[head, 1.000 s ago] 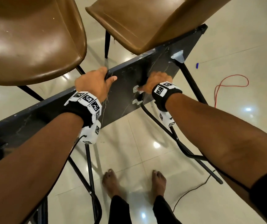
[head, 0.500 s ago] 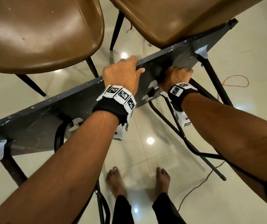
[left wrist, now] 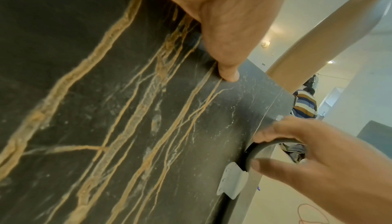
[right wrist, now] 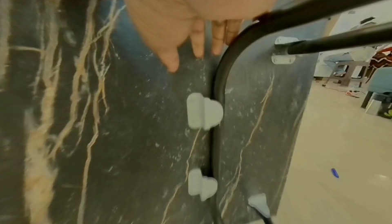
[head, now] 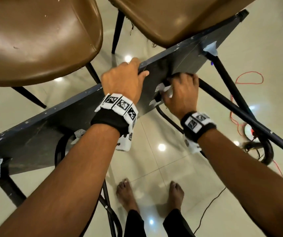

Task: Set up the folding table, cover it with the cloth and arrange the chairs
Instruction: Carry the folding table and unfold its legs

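Note:
The folding table [head: 51,134] stands on its long edge, its dark marbled underside [left wrist: 127,127] facing me. My left hand [head: 137,67] grips the top edge, fingers over the far side and thumb [left wrist: 229,73] flat on the underside. My right hand [head: 176,82] holds the curved black leg tube [left wrist: 260,145] just above the white clips [right wrist: 203,110]. Another black leg [head: 229,82] slants out to the right. Two brown chairs [head: 34,40] [head: 171,17] stand right behind the table's edge. No cloth is in view.
My bare feet [head: 125,194] stand on the glossy tiled floor just below the table. A red cable [head: 250,77] and a thin black cable [head: 211,202] lie on the right. A blue pen [right wrist: 335,173] lies on the floor; people and furniture are far behind.
The table's right end has swung up and nearer the chairs, and the legs stand further out. My left hand keeps the top edge; my right hand has loosened and shifted along the leg tube.

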{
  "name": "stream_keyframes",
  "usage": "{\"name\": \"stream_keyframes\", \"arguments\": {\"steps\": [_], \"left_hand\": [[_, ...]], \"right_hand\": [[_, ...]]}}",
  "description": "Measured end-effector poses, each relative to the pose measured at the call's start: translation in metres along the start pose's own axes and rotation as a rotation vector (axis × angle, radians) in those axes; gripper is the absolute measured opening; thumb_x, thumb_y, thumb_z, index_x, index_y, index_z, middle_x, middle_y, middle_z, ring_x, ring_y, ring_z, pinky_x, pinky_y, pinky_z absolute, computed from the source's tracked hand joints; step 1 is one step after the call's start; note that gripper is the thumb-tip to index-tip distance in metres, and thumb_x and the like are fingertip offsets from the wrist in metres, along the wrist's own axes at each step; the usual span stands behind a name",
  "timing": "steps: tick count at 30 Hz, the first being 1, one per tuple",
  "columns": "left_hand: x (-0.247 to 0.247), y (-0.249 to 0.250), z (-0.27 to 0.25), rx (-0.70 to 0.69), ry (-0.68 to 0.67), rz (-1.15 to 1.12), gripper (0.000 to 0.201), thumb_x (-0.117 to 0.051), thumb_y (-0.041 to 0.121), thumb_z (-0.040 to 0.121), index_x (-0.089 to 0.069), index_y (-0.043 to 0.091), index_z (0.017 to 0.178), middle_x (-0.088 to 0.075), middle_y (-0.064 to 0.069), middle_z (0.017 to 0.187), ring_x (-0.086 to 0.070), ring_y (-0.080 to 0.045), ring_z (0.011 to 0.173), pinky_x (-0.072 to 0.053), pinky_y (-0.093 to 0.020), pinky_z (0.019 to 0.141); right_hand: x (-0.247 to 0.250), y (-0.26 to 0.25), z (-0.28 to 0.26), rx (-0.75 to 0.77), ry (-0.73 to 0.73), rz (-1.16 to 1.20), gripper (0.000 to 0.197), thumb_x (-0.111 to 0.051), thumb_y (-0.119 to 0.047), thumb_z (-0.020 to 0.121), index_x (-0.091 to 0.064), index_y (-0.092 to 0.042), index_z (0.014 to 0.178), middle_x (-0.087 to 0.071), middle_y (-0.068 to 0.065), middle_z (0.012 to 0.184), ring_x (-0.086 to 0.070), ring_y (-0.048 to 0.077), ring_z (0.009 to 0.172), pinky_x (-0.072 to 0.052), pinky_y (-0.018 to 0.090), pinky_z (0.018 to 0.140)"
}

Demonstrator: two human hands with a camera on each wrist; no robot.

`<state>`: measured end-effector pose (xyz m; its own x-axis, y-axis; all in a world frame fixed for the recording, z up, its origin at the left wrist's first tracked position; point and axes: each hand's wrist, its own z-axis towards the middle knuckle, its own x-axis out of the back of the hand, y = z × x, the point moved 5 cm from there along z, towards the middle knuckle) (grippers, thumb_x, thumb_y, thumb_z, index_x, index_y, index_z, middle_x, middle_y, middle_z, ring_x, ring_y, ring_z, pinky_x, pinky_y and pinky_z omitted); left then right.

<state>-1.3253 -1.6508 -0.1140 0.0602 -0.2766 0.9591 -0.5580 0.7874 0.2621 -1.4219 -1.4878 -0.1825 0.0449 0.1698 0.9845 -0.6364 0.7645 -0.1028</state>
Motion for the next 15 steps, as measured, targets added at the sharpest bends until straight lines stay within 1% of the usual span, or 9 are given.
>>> {"name": "stream_keyframes", "arguments": {"steps": [1, 2, 4, 6, 7, 10, 11, 13, 15], "left_hand": [[0.0, 0.001, 0.002, 0.0, 0.007, -0.001, 0.038, -0.047, 0.055, 0.102, -0.056, 0.022, 0.119, -0.06, -0.004, 0.091, -0.066, -0.032, 0.093, -0.034, -0.037, 0.07], [-0.001, 0.0, 0.001, 0.003, 0.01, -0.002, 0.039, -0.046, 0.056, 0.102, -0.057, 0.022, 0.118, -0.06, -0.004, 0.09, -0.066, -0.032, 0.093, -0.035, -0.037, 0.07], [-0.003, 0.001, 0.001, -0.013, 0.032, 0.021, 0.041, -0.045, 0.057, 0.102, -0.058, 0.021, 0.117, -0.066, -0.007, 0.095, -0.067, -0.033, 0.092, -0.036, -0.038, 0.069], [-0.004, 0.001, -0.001, -0.029, 0.066, 0.072, 0.044, -0.044, 0.058, 0.102, -0.058, 0.019, 0.115, -0.068, -0.01, 0.097, -0.067, -0.036, 0.091, -0.035, -0.039, 0.067], [-0.003, 0.0, -0.001, -0.03, 0.092, 0.101, 0.045, -0.044, 0.059, 0.101, -0.058, 0.018, 0.114, -0.068, -0.011, 0.096, -0.067, -0.038, 0.09, -0.034, -0.039, 0.066], [-0.001, -0.001, -0.006, -0.031, 0.167, 0.158, 0.048, -0.041, 0.061, 0.101, -0.057, 0.017, 0.111, -0.06, -0.01, 0.085, -0.062, -0.038, 0.081, -0.033, -0.04, 0.064], [-0.005, -0.001, -0.004, -0.039, 0.187, 0.166, 0.049, -0.04, 0.062, 0.102, -0.057, 0.016, 0.112, -0.053, -0.008, 0.083, -0.058, -0.035, 0.078, -0.033, -0.04, 0.064], [-0.01, -0.007, -0.003, -0.043, 0.212, 0.167, 0.054, -0.038, 0.064, 0.101, -0.056, 0.015, 0.114, -0.05, -0.007, 0.084, -0.055, -0.033, 0.077, -0.033, -0.04, 0.065], [-0.012, -0.01, 0.0, -0.053, 0.244, 0.168, 0.057, -0.038, 0.067, 0.1, -0.057, 0.015, 0.115, -0.056, -0.011, 0.089, -0.062, -0.038, 0.085, -0.035, -0.041, 0.066]], "right_hand": [[-0.004, 0.003, -0.02, 0.035, 0.046, 0.145, 0.035, -0.069, -0.036, 0.087, -0.07, -0.014, 0.114, -0.064, 0.011, 0.117, -0.058, 0.032, 0.111, -0.041, 0.048, 0.106], [-0.015, 0.009, -0.038, 0.005, 0.026, 0.276, 0.034, -0.07, -0.032, 0.088, -0.068, -0.014, 0.116, -0.064, 0.01, 0.118, -0.059, 0.03, 0.11, -0.046, 0.042, 0.1], [-0.049, 0.033, -0.061, -0.248, -0.083, 0.492, 0.044, -0.076, -0.036, 0.086, -0.062, -0.016, 0.123, -0.063, 0.004, 0.121, -0.06, 0.024, 0.111, -0.051, 0.035, 0.092], [-0.09, 0.057, -0.069, -0.527, -0.189, 0.671, 0.056, -0.084, -0.035, 0.081, -0.057, -0.018, 0.126, -0.061, -0.004, 0.119, -0.06, 0.019, 0.114, -0.053, 0.036, 0.093], [-0.109, 0.061, -0.063, -0.59, -0.261, 0.731, 0.061, -0.086, -0.033, 0.078, -0.054, -0.019, 0.128, -0.06, -0.006, 0.12, -0.06, 0.019, 0.116, -0.052, 0.035, 0.096], [-0.163, 0.062, -0.04, -0.623, -0.413, 0.848, 0.077, -0.09, -0.026, 0.072, -0.046, -0.017, 0.134, -0.062, 0.005, 0.131, -0.059, 0.025, 0.123, -0.049, 0.04, 0.104], [-0.178, 0.062, -0.031, -0.674, -0.416, 0.896, 0.085, -0.091, -0.022, 0.071, -0.043, -0.015, 0.14, -0.059, 0.007, 0.137, -0.057, 0.024, 0.125, -0.048, 0.037, 0.103], [-0.198, 0.058, -0.019, -0.745, -0.449, 0.931, 0.096, -0.091, -0.013, 0.07, -0.035, -0.014, 0.149, -0.054, 0.005, 0.142, -0.054, 0.018, 0.122, -0.045, 0.028, 0.095], [-0.214, 0.056, -0.012, -0.766, -0.446, 0.878, 0.094, -0.09, -0.011, 0.07, -0.033, -0.016, 0.145, -0.056, 0.004, 0.134, -0.055, 0.02, 0.11, -0.045, 0.027, 0.088]]}}
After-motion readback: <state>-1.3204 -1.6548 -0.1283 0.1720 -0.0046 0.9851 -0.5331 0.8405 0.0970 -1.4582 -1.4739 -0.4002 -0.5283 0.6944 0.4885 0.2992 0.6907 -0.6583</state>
